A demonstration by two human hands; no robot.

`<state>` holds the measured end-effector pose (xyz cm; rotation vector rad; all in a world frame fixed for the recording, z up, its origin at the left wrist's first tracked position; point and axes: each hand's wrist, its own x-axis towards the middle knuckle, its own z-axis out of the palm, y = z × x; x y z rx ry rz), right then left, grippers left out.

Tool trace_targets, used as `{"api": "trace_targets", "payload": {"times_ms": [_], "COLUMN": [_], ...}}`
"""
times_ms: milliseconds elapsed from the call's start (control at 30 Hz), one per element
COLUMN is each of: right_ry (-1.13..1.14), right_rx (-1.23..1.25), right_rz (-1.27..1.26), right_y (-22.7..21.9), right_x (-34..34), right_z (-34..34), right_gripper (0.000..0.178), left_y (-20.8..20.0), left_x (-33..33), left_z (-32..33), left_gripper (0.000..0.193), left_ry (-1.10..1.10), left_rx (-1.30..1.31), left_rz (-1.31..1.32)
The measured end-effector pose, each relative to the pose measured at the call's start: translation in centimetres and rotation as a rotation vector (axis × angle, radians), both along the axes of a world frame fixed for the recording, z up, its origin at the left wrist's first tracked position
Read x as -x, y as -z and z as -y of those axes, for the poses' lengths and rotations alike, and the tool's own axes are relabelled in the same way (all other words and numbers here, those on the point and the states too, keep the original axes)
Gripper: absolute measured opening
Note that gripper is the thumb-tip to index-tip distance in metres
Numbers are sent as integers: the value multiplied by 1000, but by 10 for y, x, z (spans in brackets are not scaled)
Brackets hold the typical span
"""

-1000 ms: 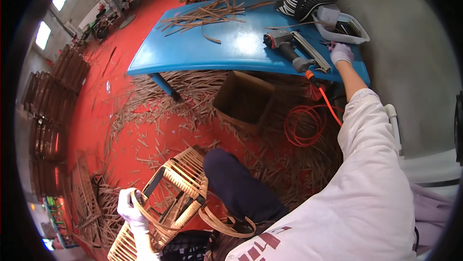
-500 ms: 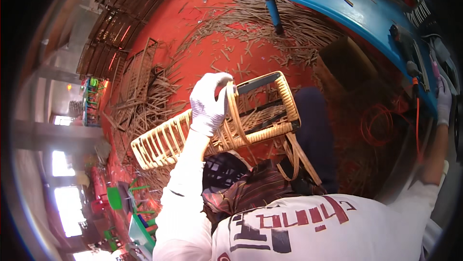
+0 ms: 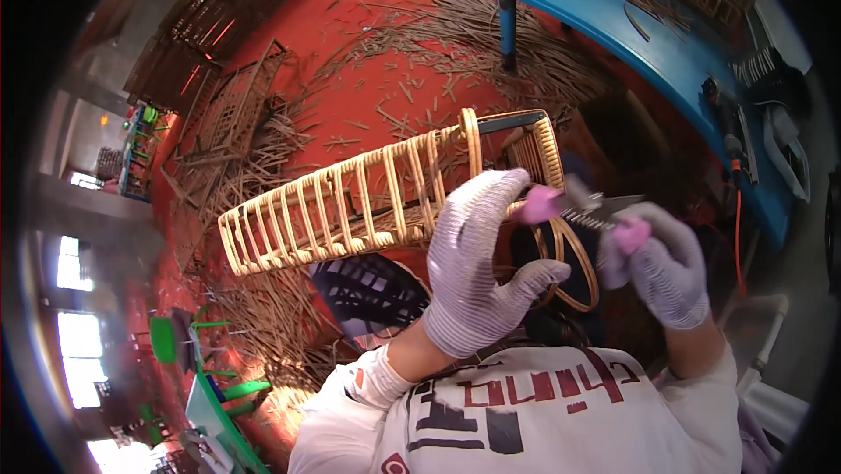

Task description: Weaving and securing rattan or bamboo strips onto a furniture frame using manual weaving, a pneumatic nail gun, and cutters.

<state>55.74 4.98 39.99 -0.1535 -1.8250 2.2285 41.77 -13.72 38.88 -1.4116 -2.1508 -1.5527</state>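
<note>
Pruning shears (image 3: 541,204) with pink handles and a coiled spring are in front of my chest, slightly blurred. My right hand (image 3: 666,259), in a striped white glove, is closed round one of the pink handles. My left hand (image 3: 477,255), gloved alike, is beside the other handle, thumb spread from the fingers; whether its fingertips touch the handle I cannot tell. Beyond my left hand, a long woven rattan frame (image 3: 350,207) with a black inner bar lies tilted over my lap. Loops of rattan strip (image 3: 578,272) hang below its right end.
A blue table (image 3: 604,14) at the right bears rattan strips, a woven piece and a power tool (image 3: 725,119) with an orange hose. Cut rattan (image 3: 438,36) litters the red floor. Woven frames (image 3: 232,106) stand at left; a green stool (image 3: 164,340) is lower left.
My right hand has come from the blue table to my chest with the pink-handled shears. My left hand has let go of the rattan frame and moved right, beside the shears.
</note>
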Motion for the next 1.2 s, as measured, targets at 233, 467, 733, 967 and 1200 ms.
{"api": "trace_targets", "payload": {"times_ms": [233,467,733,967,1200], "right_ry": [17,-285,-272,63,336], "right_rx": [-652,-120,-43,203,-1571], "right_rz": [-213,52,-451,-382,-132], "right_y": [14,21,41,19,29], "right_x": [26,26,45,44,72], "right_z": [43,58,56,3,-37], "right_gripper": [69,78,68,58,52], "left_y": [19,29,26,19,53], "left_x": [-12,-9,-8,33,131], "left_z": [24,36,36,34,-4], "left_gripper": [25,31,37,23,23], "left_ry": [91,247,375,149,-402], "left_rx": [-31,39,-5,-179,143], "left_rz": [513,325,360,396,-374]}}
